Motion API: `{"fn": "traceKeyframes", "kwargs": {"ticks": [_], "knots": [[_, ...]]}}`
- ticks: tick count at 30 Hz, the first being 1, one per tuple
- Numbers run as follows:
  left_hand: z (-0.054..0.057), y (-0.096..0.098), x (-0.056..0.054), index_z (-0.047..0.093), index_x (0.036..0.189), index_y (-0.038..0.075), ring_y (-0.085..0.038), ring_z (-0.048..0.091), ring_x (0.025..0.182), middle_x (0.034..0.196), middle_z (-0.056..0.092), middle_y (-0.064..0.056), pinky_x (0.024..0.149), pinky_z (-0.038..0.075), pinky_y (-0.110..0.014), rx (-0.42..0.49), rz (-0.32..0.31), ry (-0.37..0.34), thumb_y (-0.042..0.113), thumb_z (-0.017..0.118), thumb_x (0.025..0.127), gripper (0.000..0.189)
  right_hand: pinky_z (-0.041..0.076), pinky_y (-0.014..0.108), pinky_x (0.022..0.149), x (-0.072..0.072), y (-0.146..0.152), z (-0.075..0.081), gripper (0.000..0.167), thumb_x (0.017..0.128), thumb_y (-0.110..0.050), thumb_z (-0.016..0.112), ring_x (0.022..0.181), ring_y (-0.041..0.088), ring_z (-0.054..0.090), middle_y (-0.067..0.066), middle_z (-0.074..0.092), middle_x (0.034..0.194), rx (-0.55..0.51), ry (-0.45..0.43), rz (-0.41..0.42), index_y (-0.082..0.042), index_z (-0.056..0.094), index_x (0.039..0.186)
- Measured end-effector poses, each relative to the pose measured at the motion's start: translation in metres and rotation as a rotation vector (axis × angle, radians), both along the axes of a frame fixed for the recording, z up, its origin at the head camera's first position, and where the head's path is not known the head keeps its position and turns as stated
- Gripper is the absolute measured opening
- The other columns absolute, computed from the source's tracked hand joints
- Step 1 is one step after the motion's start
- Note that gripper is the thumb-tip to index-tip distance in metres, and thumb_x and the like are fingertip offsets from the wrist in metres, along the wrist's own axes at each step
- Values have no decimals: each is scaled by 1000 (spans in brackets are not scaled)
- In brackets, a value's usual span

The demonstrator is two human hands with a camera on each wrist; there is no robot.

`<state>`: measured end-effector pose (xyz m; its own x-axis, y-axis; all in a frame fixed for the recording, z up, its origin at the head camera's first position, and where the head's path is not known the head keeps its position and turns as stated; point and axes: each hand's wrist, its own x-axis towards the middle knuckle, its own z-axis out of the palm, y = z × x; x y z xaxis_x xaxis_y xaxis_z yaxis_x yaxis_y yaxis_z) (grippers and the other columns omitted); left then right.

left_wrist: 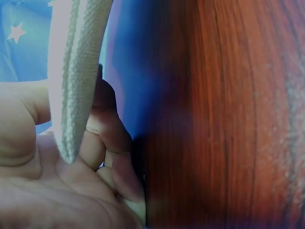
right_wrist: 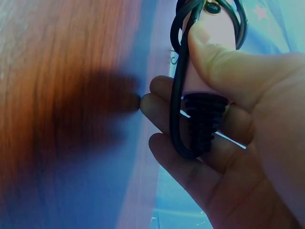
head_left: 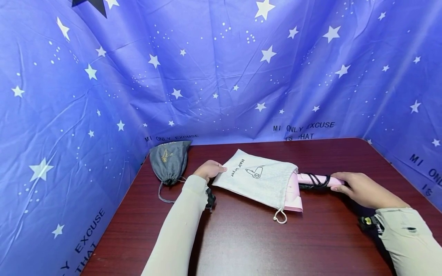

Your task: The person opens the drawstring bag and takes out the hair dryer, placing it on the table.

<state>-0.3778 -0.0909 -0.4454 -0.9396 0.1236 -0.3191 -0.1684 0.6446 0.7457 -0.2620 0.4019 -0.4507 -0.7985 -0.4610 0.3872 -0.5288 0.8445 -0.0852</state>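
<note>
Head view: lettered pouch [head_left: 264, 184]; right wrist: cord guard [right_wrist: 206, 112].

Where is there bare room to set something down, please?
The table is bare between the sleeves, in front of the white bag, and behind it up to the starry cloth. It is crowded from the left hand across the bag and pink appliance to the right hand; the grey bag takes the far left.

White bag [head_left: 259, 182]: "Hair Dryer" legible.
Curtain [head_left: 221, 73]: "MI ONLY EXCUSE IS THAT", repeated; grey bag [head_left: 174, 165] lettering unreadable.
</note>
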Motion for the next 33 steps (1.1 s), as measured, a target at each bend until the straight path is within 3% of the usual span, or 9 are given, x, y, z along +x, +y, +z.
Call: {"fn": "traceKeyframes", "kwargs": {"ticks": [4,12,18,24,33], "knots": [[-2,1,-3,73,93,9,-19,53,97,115,63,-5,79,43,-30,11,2,0,31,71,99,23,51,34,71,-1,2,-2,26,80,-17,87,79,1,56,-12,67,89,-1,27,-3,-15,73,102],[-3,7,2,66,83,11,-12,51,72,82,56,2,68,40,-23,126,35,38,23,69,100,22,52,35,76,-2,6,-6,29,80,-18,87,85,10,64,-7,72,95,-6,32,-2,-13,74,106],[0,10,7,68,88,8,-11,52,73,84,57,3,69,40,-22,183,54,70,21,69,100,18,50,29,78,-1,10,-6,32,80,-19,87,87,13,67,-6,73,97,0,34,-23,-14,74,108],[-1,8,5,71,96,7,-13,52,82,93,59,1,73,41,-22,152,46,63,22,69,101,17,49,28,81,1,14,-6,33,82,-21,86,91,18,68,-2,75,102,-5,6,-36,-13,74,111],[0,4,4,66,87,10,-14,49,80,88,54,1,70,40,-23,139,68,47,23,68,101,19,49,24,80,2,21,-6,32,82,-23,86,91,15,68,-3,74,101,-1,-15,-58,-15,74,111]]}}
